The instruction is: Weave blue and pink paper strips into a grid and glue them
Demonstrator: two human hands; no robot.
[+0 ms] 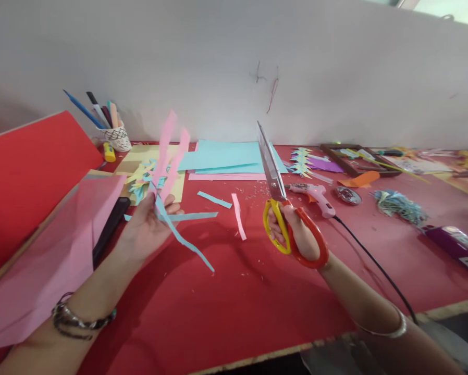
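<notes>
My left hand (146,224) is closed on several paper strips. Pink strips (173,161) stick up out of it, and light blue strips (187,242) hang down and to the right. In my right hand (296,229) is a pair of scissors (275,179) with one yellow and one red handle loop. Its blades point up and look closed together. Between my hands, a short blue strip (214,200) and a pink strip (238,216) lie on the red table (218,312). Behind my left hand, folded yellow and blue paper pieces (142,179) are partly hidden.
Blue paper sheets (230,156) lie by the wall. A pink glue gun (314,197) with a black cord rests right of the scissors. A pen cup (117,136) stands at the back left, near a red board (34,172). Yarn (400,205) and a purple box (455,247) lie rightward.
</notes>
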